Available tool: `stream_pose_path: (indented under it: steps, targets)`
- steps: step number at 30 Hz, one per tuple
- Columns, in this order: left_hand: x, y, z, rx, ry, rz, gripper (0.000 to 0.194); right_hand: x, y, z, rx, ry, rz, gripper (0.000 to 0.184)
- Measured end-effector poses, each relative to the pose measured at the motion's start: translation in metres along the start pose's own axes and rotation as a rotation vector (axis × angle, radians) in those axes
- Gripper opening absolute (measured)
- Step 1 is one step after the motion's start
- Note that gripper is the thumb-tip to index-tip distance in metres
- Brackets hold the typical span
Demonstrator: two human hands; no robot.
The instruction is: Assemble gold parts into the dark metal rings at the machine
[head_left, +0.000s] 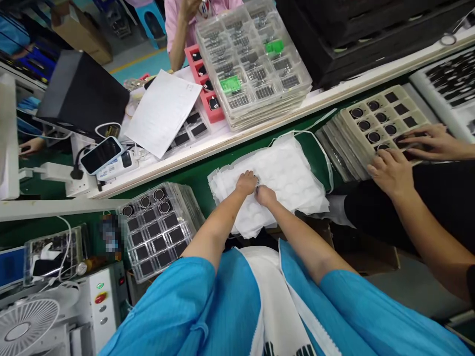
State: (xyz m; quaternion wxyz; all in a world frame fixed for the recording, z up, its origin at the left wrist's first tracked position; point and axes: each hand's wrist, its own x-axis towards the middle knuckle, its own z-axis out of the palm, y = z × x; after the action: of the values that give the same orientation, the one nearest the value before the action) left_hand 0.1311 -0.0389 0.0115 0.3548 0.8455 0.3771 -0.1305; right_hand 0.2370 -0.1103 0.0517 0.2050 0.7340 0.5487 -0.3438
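Note:
My left hand [247, 183] and my right hand [265, 196] are close together over a white padded sheet [293, 173]. The fingers of both are closed on a small round dark part [257, 181] with a shiny rim, mostly hidden by the fingers. To the left of my hands, a stack of clear trays [154, 216] has round black parts with silver rims [144, 201] in several pockets of the top tray. The other visible pockets show flat dark bottoms.
At right, a co-worker's hands [393, 170] work over cream trays [401, 116] of similar round parts. A white ledge [237, 138] crosses ahead, carrying stacked clear trays [256, 64], a paper sheet [165, 111] and a phone [102, 155]. A fan [24, 326] stands lower left.

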Motion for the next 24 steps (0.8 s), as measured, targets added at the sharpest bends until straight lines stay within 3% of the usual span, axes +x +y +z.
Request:
stream_pose_path:
  steps: [5,10,13,17,21,24]
  targets:
    - [0.005,-0.011,-0.006,0.001,-0.043,0.082,0.031,-0.027,0.026,-0.005,-0.046,0.046,-0.007,0.029]
    - [-0.008,-0.012,-0.017,-0.085,0.019,0.093,0.023,-0.047,0.028,0.026,-0.143,0.011,-0.007,0.032]
    - [-0.032,-0.010,-0.024,-0.149,0.097,0.065,0.018,-0.044,0.019,0.040,-0.159,0.034,0.038,0.035]
    - [-0.096,-0.009,-0.025,-0.265,0.229,0.017,0.017,-0.040,0.018,0.036,-0.151,0.044,0.064,0.036]
    - [-0.191,-0.018,-0.015,-0.392,0.366,-0.011,0.017,-0.054,0.024,0.017,-0.150,0.049,0.053,0.036]
    - [-0.266,-0.038,-0.007,-0.409,0.479,-0.123,0.019,-0.059,0.023,0.005,-0.170,0.064,-0.018,0.039]
